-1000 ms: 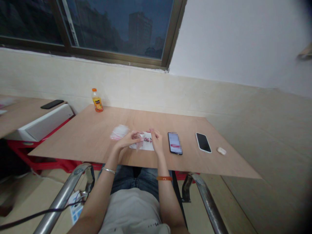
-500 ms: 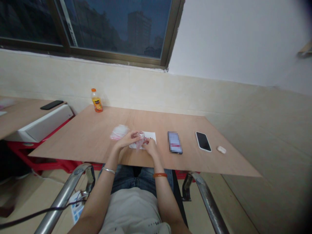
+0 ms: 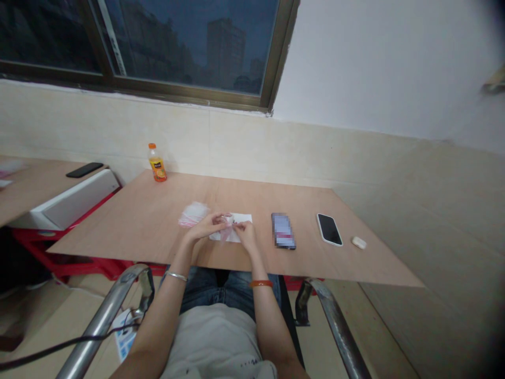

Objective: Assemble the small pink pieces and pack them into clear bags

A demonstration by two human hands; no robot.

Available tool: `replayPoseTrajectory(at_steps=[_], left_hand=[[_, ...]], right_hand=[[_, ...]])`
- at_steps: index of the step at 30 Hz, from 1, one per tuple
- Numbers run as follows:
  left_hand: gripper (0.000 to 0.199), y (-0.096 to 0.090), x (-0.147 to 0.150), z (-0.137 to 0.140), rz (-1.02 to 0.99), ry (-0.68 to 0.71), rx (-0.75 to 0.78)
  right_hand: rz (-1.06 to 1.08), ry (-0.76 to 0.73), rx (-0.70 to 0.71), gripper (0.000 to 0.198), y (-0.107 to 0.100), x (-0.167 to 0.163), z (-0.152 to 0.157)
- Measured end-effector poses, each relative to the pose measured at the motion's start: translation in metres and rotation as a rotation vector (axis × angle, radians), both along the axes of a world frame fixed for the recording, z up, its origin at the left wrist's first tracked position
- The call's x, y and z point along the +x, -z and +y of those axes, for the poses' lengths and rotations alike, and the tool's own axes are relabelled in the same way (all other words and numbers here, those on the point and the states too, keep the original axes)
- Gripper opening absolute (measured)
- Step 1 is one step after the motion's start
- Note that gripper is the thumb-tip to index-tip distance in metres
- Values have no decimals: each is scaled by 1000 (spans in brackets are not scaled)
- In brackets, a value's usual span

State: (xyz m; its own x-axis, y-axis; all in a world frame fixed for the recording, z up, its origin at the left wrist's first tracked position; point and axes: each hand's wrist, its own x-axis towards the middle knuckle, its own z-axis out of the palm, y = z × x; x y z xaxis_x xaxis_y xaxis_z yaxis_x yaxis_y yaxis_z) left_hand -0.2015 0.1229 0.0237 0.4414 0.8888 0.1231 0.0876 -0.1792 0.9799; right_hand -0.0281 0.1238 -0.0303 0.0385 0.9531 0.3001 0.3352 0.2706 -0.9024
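Over a white sheet of paper [image 3: 245, 217], my left hand [image 3: 208, 225] is closed on a small clear plastic bag [image 3: 225, 233] with a pinkish tint. My right hand [image 3: 245, 232] is at the bag's right side, thumb and fingertips pinched together at its edge. Whatever the right fingertips hold is too small to make out. A fanned stack of clear bags with pink edges [image 3: 193, 214] lies on the table just left of my left hand.
On the wooden table [image 3: 118, 226], a phone with a lit screen [image 3: 283, 230], a white-framed phone [image 3: 329, 229] and a small white case [image 3: 359, 242] lie to the right. An orange juice bottle [image 3: 158, 164] stands at the back left. Metal armrests [image 3: 335, 321] flank me.
My right hand has shifted slightly right, away from the bag's middle. My left hand keeps its hold on the bag, almost unmoved.
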Motion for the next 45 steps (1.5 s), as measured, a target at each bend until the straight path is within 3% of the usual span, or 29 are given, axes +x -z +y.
replayPoseTrajectory(at_steps=[5,9,13,16,22,25,29,34,39,45], left_hand=[[47,-4,0,-3,56,22,41],[50,-3,0,-2,32,66,42],[50,-1,0,0,15,84,55],[52,0,-1,1,6,88,48],[52,2,-2,3,34,66,48],[49,1,-1,2,49,51,47],[43,1,-1,2,36,30,16],[44,6,-2,5,-28,-8,-35],[45,8,-1,5,-39,-21,-25],[46,0,0,0,-30,-25,-51]], right_hand=[[197,172,117,23,-39,5,-9],[128,51,200,19,-65,4,-20],[53,-75,195,15,-67,0,-25],[52,-123,177,23,-64,-2,-26],[118,-61,178,30,-66,-1,-25],[135,13,185,31,-57,1,-18],[25,220,125,23,-25,7,-3],[-239,221,64,14,13,14,4],[-399,266,48,13,19,13,3],[-381,236,32,11,20,13,3]])
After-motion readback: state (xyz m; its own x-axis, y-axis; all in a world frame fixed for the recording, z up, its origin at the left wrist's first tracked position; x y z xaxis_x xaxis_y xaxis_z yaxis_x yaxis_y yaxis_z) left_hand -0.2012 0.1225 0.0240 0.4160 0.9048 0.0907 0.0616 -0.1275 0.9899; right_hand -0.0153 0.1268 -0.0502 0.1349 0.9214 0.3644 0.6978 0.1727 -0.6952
